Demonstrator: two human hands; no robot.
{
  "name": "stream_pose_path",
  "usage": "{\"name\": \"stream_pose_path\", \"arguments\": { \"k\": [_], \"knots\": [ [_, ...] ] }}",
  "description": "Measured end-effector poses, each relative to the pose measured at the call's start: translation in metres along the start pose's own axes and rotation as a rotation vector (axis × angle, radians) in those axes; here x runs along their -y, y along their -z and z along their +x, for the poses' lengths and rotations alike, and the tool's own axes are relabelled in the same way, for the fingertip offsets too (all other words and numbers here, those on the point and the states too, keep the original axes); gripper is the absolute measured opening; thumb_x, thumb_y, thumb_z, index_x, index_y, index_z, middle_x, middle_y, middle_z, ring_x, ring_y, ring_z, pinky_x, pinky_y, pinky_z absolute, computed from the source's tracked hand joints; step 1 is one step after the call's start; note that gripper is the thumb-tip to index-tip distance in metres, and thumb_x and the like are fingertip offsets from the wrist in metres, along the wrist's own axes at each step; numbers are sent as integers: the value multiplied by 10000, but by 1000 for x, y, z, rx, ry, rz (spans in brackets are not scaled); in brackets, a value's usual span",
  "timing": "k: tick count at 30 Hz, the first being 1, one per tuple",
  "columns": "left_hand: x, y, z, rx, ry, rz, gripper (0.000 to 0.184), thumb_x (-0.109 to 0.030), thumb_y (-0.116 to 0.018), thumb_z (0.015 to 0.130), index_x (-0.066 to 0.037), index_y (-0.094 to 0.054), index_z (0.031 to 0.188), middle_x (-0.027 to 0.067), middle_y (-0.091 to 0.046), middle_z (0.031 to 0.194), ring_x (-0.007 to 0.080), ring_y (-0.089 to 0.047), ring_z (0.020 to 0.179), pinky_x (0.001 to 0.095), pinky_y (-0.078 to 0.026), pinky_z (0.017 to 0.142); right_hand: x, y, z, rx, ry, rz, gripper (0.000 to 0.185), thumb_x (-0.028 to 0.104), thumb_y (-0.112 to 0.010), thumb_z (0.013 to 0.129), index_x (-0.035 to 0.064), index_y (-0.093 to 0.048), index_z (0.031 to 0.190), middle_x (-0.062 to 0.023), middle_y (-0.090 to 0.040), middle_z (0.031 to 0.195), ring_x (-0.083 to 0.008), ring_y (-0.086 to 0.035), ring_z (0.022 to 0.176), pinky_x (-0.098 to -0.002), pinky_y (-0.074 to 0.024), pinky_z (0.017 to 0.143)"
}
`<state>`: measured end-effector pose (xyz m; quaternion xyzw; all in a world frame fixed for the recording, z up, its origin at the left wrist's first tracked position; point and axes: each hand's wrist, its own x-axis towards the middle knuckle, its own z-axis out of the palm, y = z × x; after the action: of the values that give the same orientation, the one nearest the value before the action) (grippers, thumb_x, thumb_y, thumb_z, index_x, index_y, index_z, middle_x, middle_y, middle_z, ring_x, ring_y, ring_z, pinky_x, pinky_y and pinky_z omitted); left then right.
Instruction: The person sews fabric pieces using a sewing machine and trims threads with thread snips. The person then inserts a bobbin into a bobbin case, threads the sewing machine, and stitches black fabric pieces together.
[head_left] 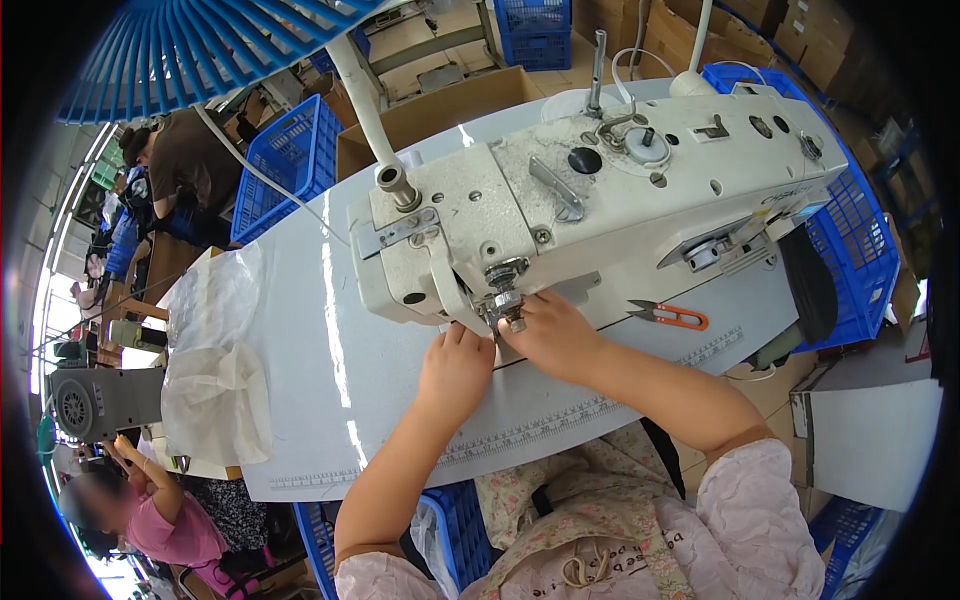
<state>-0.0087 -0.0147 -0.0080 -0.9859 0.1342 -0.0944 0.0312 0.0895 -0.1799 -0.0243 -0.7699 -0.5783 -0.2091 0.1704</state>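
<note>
A white industrial sewing machine (620, 190) stands across the table in front of me. My left hand (458, 368) is at the needle area, its fingers bent and closed under the machine's head. Close beside it, my right hand (548, 335) is also closed, fingertips by the metal presser and needle parts (508, 298). Whatever the two hands pinch is hidden by the fingers and the machine head. Orange-handled thread snips (670, 315) lie on the table to the right of my right hand.
The pale table (300, 400) has a printed ruler along its front edge. Clear plastic bags (215, 370) lie at its left end. Blue crates (290, 160) stand around it, and a blue fan guard (200, 50) hangs upper left. Two other people work on the left.
</note>
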Motion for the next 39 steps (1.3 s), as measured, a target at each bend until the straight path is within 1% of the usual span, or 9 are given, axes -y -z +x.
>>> {"name": "stream_pose_path", "arguments": {
  "k": [3, 8, 13, 15, 22, 31, 33, 35, 39],
  "knots": [
    [4, -4, -3, -30, -27, -7, 254, -95, -632, 767, -12, -646, 1007, 91, -663, 984, 250, -645, 844, 349, -532, 719, -2, 3, -2, 20, -2, 34, 117, 163, -596, 747, 87, -663, 687, -27, -614, 826, -212, -538, 989, -344, -435, 902],
    [6, -4, -5, -45, -50, -20, 256, -102, -634, 766, -16, -645, 1007, 83, -663, 1010, 242, -642, 877, 349, -531, 729, -3, 2, -3, 19, 8, 52, 93, 136, -604, 717, 65, -656, 687, -40, -603, 876, -211, -535, 982, -335, -447, 872],
    [6, -1, -4, -26, -58, 7, 267, -106, -633, 771, -18, -647, 1023, 83, -661, 1018, 237, -640, 892, 349, -528, 738, -2, -1, -4, 17, 17, 16, 103, 142, -598, 725, 64, -653, 685, -39, -587, 861, -216, -527, 976, -334, -446, 864],
    [5, 1, -4, 33, -49, 10, 269, -104, -629, 777, -11, -649, 1030, 92, -662, 1029, 243, -642, 919, 354, -527, 745, -2, -1, -4, 13, 18, 8, 108, 146, -595, 729, 64, -650, 685, -37, -583, 859, -217, -524, 976, -334, -445, 863],
    [6, -3, -3, 19, -56, 40, 266, -97, -627, 780, 7, -654, 1024, 112, -673, 1027, 259, -646, 970, 358, -521, 767, -3, -4, -7, 52, -17, 28, 99, 134, -575, 752, 63, -643, 740, -47, -588, 898, -227, -523, 1007, -342, -439, 876],
    [9, -4, -2, 17, -39, 78, 252, -79, -616, 794, 5, -661, 1027, 92, -673, 951, 261, -645, 977, 365, -519, 775, -5, -6, -5, 68, -61, 103, 80, 115, -587, 740, 54, -637, 736, -48, -595, 899, -225, -536, 998, -367, -444, 900],
    [10, -5, -2, 16, -27, 45, 229, -71, -610, 801, 7, -665, 1009, 86, -659, 884, 263, -646, 970, 364, -519, 768, -6, -6, -4, 54, -58, 105, 79, 113, -588, 739, 52, -638, 738, -45, -594, 889, -226, -541, 987, -372, -445, 906],
    [12, -5, 0, 27, -22, 45, 216, -69, -609, 804, 9, -665, 996, 85, -655, 867, 264, -647, 955, 366, -518, 759, -7, -7, -3, 118, -98, 135, 92, 101, -586, 747, 42, -653, 770, -52, -617, 906, -229, -554, 999, -372, -444, 922],
    [13, -5, 1, 37, -1, 49, 162, -69, -605, 807, 10, -671, 933, 89, -651, 841, 267, -648, 902, 375, -518, 728, -8, 1, -1, 122, -102, 166, 104, 82, -585, 757, 33, -664, 803, -66, -643, 945, -232, -562, 1026, -371, -443, 939]
  ]
}}
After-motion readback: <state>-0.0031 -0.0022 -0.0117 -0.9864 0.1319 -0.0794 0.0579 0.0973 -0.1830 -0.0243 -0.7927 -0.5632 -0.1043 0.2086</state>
